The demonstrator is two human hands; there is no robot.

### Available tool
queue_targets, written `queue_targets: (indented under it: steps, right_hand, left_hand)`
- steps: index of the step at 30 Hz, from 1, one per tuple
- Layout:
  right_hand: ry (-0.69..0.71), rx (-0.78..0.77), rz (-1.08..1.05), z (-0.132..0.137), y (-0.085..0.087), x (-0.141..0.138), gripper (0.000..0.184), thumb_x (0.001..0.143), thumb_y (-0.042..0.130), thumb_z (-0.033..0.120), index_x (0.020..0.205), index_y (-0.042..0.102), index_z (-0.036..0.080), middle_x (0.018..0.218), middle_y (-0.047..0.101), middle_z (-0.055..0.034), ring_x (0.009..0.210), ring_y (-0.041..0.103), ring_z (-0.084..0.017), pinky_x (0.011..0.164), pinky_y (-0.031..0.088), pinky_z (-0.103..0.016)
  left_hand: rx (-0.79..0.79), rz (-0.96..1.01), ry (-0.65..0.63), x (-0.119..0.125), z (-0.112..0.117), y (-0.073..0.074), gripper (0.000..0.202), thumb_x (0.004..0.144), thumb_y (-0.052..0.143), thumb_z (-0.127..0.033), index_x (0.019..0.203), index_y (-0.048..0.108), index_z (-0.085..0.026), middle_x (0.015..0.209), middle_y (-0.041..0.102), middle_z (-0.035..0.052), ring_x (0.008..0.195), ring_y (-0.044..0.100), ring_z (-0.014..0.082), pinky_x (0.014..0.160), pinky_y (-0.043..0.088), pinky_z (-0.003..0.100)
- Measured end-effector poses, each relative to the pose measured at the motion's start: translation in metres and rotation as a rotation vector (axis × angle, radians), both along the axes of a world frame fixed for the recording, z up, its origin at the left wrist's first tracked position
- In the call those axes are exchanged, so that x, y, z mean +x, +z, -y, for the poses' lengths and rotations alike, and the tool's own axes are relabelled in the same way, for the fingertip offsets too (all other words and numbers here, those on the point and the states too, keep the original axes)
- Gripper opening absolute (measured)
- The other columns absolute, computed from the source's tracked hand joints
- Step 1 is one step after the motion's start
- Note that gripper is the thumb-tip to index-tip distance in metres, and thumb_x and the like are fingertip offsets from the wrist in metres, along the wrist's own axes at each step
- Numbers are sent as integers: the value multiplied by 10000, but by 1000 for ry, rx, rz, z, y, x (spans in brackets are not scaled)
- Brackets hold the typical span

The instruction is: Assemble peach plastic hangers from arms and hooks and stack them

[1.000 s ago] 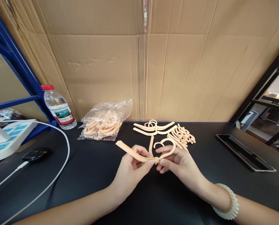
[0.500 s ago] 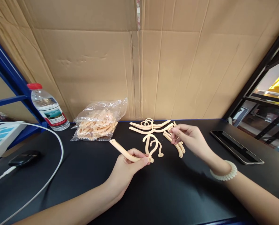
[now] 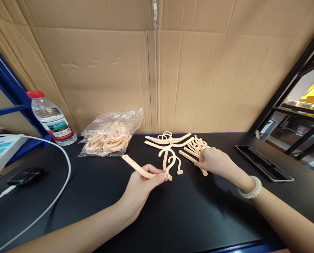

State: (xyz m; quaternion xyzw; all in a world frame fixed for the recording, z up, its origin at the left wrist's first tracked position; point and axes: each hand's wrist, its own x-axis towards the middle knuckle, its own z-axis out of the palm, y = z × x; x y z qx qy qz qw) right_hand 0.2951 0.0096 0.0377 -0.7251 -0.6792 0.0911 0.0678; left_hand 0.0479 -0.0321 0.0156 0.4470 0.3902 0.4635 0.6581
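My left hand (image 3: pixel 139 189) pinches a beige plastic clothes hanger at its joint. One hanger arm (image 3: pixel 134 167) points up to the left, and a curved hook (image 3: pixel 174 160) rises above my fingertips. Behind it lies a loose hook (image 3: pixel 180 168). My right hand (image 3: pixel 216 162) reaches down to the pile at the right, its fingers closed on a loose hanger arm (image 3: pixel 188 156); the fingertips partly cover that piece. More loose hooks (image 3: pixel 199 141) lie behind this hand. Several beige hangers (image 3: pixel 182 142) with spread arms rest together at the back.
A clear plastic bag (image 3: pixel 106 138) full of beige parts sits back left, near a water bottle (image 3: pixel 57 123). A white cable (image 3: pixel 69 168) loops by a black device (image 3: pixel 26 176). At the right lies a phone (image 3: pixel 262 163). Cardboard (image 3: pixel 194 80) walls the table's far edge.
My right hand has come down onto the loose arms and closed on one, which has shifted slightly left. My left hand keeps holding the hanger almost in place.
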Motion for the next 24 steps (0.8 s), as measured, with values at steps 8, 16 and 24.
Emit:
queue_targets:
  steps: [8, 16, 24]
  right_hand:
    - [279, -298, -952, 3, 16, 5, 367, 838, 582, 469, 679, 602, 140, 549, 575, 5, 416, 435, -54, 378, 299, -174]
    - [279, -484, -1663, 13, -11, -26, 345, 747, 785, 300, 983, 580, 154, 806, 699, -40, 529, 608, -60, 504, 493, -150]
    - [405, -391, -1727, 28, -16, -47, 234, 747, 782, 203, 922, 641, 136, 796, 686, -23, 689, 690, -111, 632, 569, -184]
  left_hand:
    - [41, -19, 33, -4, -1, 0, 197, 721, 797, -271, 701, 637, -157, 840, 736, 38, 832, 664, 137, 751, 497, 226]
    - [119, 60, 16, -2, 2, 6, 185, 726, 792, -218, 702, 620, -153, 829, 716, 17, 774, 672, 119, 734, 504, 213]
    - [120, 86, -54, -3, 2, 6, 189, 693, 811, -173, 833, 685, -166, 760, 724, 9, 745, 673, 122, 739, 511, 219]
